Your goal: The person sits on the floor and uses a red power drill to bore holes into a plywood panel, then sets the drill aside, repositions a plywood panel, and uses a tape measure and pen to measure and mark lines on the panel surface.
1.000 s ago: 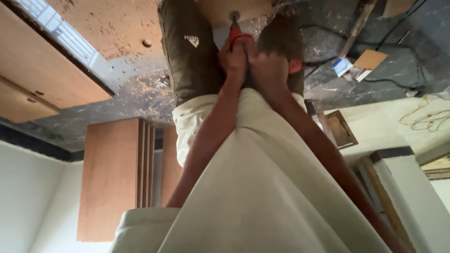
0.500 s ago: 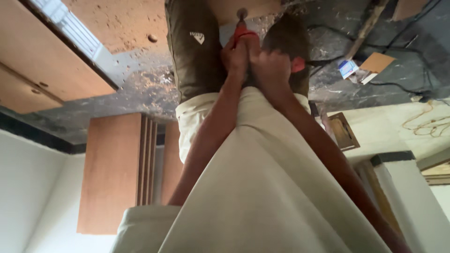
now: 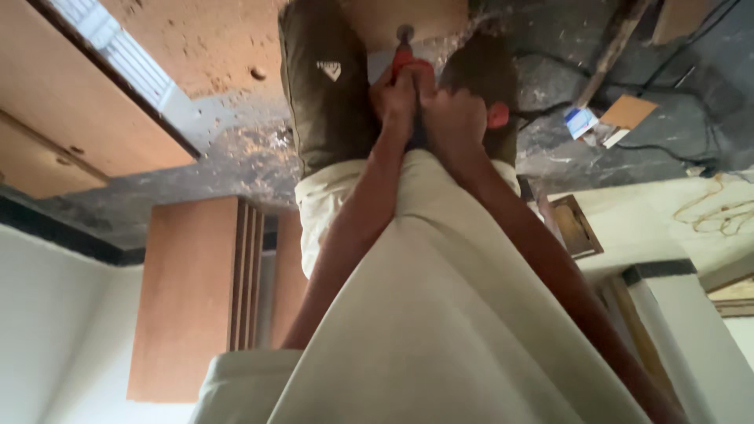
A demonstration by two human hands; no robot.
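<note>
Both my hands are clasped together around a red power tool (image 3: pixel 410 61), whose metal tip (image 3: pixel 404 33) points at a wooden panel (image 3: pixel 196 43) on the floor. My left hand (image 3: pixel 393 98) grips the tool from the left. My right hand (image 3: pixel 454 118) wraps it from the right. The tool sits between my two olive shoes (image 3: pixel 326 86), and my pale trousers (image 3: pixel 440 314) fill the lower part of the view. A small round hole (image 3: pixel 258 73) shows in the panel.
Sawdust covers the dark floor (image 3: pixel 236 157). A stack of brown boards (image 3: pixel 196 298) leans at the left. A black cable (image 3: pixel 675 78), paper scraps (image 3: pixel 605 118), a small framed panel (image 3: pixel 575 228) and a coil of cord (image 3: pixel 719 212) lie at the right.
The view has shifted slightly; both hands stay clasped on the red tool in the same spot between the shoes.
</note>
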